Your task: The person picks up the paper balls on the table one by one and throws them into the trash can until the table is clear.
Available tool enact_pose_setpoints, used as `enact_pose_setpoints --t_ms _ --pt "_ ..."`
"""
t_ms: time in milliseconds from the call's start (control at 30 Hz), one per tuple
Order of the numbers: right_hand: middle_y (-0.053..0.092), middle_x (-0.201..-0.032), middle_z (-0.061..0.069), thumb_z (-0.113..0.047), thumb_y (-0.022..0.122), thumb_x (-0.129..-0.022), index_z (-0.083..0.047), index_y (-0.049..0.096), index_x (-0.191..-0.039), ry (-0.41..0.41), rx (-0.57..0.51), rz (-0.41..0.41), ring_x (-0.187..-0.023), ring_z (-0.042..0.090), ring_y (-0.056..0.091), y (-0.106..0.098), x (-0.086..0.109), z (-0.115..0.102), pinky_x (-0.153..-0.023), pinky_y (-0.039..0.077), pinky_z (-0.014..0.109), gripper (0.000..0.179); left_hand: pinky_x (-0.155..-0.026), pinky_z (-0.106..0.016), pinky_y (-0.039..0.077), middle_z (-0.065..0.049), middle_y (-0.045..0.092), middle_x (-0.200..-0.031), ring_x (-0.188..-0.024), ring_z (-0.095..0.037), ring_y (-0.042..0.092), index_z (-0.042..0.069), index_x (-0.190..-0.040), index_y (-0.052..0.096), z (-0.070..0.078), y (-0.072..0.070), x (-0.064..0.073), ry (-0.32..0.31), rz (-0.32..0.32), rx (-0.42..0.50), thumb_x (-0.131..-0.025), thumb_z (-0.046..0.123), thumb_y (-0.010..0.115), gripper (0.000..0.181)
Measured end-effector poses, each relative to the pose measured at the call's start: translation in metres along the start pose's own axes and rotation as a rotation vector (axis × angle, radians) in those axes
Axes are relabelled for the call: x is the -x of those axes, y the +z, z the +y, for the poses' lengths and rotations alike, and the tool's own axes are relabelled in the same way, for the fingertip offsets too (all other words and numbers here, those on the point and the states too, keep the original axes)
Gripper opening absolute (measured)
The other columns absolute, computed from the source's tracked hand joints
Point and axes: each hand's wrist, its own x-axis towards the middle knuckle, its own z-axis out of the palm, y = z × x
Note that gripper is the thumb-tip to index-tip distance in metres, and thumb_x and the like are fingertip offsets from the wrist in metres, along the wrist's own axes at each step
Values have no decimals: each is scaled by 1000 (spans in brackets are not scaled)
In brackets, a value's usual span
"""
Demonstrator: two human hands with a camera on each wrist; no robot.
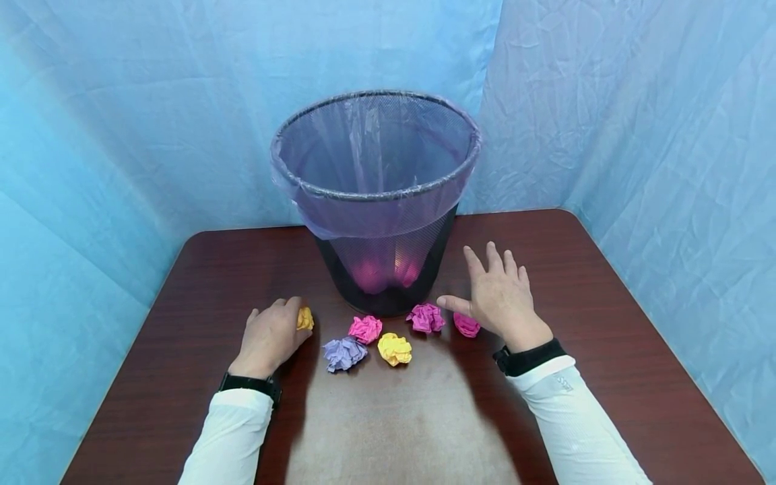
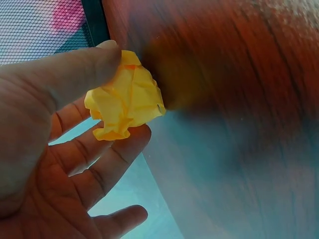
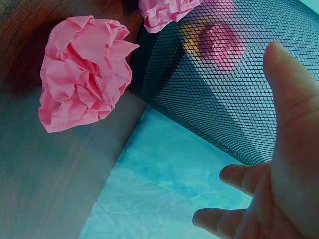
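My left hand point(image 1: 274, 335) pinches a crumpled yellow-orange paper ball point(image 2: 127, 97) between thumb and fingers, left of the bin. With its fingers spread, my right hand point(image 1: 500, 300) hovers over the table's right side and holds nothing. Close by its thumb lie a magenta paper ball point(image 1: 426, 318) and a pink paper ball point(image 1: 466, 325), the latter partly covered by the hand. Between the hands sit another pink ball point(image 1: 365, 329), a lavender ball point(image 1: 345, 353) and a yellow ball point(image 1: 395, 349). Behind them stands a black mesh waste bin point(image 1: 388, 300).
A translucent purple liner point(image 1: 376, 212) folds over the bin's rim. Pink and yellow shapes show through the mesh near its base. The dark brown table point(image 1: 606, 377) carries everything, and blue cloth point(image 1: 151, 121) hangs behind and at both sides.
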Motion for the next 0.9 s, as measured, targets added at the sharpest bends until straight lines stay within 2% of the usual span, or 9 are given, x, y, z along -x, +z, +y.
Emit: enact_pose_setpoints --t_ms 533,900 --pt "22 -166 34 -79 67 -84 -13 27 -166 4 14 -4 -149 61 24 -3 0 -1 -116 23 76 112 -95 -68 50 -19 73 -108 -94 -33 67 1 -125 64 -3 -2 4 -10 -2 44 -85 28 86 53" --pt "22 -167 34 -79 67 -83 -13 26 -166 3 10 -2 -150 61 23 -7 -1 -3 -117 21 76 113 -89 -59 54 -17 73 -108 -91 -30 66 1 -125 64 -7 -9 5 -9 26 91 -87 27 85 51"
